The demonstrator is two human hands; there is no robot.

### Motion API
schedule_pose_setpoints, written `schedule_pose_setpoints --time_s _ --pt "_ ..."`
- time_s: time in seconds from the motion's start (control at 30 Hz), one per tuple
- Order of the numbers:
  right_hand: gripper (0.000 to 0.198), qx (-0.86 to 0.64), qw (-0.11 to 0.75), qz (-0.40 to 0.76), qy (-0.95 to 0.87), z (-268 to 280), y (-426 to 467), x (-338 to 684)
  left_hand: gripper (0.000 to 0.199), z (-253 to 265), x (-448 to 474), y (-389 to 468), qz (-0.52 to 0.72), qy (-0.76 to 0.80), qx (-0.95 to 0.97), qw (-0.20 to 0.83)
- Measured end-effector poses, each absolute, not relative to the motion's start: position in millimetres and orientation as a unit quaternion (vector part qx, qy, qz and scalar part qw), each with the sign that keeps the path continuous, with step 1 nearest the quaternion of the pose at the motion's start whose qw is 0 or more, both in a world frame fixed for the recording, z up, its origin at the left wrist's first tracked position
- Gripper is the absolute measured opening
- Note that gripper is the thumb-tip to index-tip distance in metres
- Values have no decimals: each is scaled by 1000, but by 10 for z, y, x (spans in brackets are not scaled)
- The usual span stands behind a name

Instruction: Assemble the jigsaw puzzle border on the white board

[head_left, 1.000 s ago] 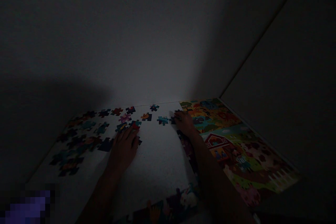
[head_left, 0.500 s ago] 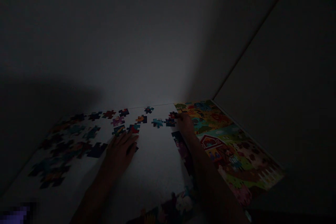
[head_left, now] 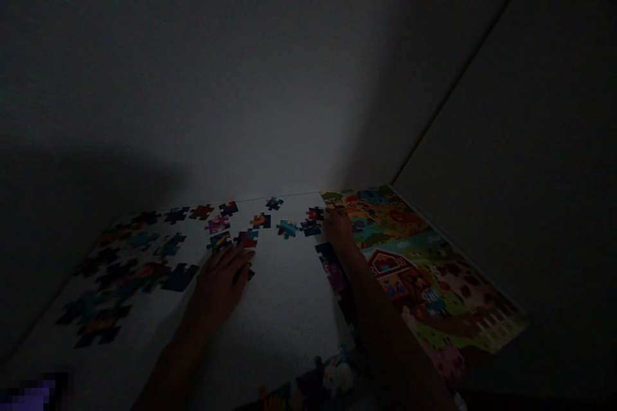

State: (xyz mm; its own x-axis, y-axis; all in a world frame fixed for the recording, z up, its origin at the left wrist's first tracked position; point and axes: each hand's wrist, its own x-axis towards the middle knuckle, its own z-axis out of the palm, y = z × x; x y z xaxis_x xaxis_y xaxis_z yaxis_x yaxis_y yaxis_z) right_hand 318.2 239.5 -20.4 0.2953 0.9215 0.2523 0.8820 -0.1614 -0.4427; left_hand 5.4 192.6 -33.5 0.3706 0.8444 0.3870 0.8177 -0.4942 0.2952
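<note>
In the dim head view, my right hand [head_left: 340,229] has its fingers curled together at the right edge of a dark red jigsaw puzzle piece [head_left: 315,213], and appears to grip it. A dark blue piece [head_left: 311,227] and a teal piece [head_left: 288,228] lie just below and to the left, touching or nearly touching it. My left hand [head_left: 225,273] rests palm down on the white surface, fingers stretched out. Its fingertips reach a red and teal piece [head_left: 247,239] and a blue and yellow piece [head_left: 220,241]; another piece is partly hidden under the hand.
Many loose pieces [head_left: 180,276] lie scattered on the left. A column of dark pieces [head_left: 332,266] runs beside my right forearm to more pieces [head_left: 337,372] at the front. On the right lies a colourful picture sheet [head_left: 463,279]. A pale wall [head_left: 270,77] rises behind the table.
The dark red, dark blue and teal pieces by my right hand have shifted slightly left. My right fingers are more curled. The left hand has stayed in place.
</note>
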Motion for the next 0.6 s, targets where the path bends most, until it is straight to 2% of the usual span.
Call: schedule_pose_setpoints --time_s 0.37,0.6 --pt "20 -748 260 45 -608 -165 2358 3155 48 -291 47 1934 249 493 832 54" --pt "22 -702 273 26 -657 -259 2353 3169 48 -52 143 1738 189 502 838 105"
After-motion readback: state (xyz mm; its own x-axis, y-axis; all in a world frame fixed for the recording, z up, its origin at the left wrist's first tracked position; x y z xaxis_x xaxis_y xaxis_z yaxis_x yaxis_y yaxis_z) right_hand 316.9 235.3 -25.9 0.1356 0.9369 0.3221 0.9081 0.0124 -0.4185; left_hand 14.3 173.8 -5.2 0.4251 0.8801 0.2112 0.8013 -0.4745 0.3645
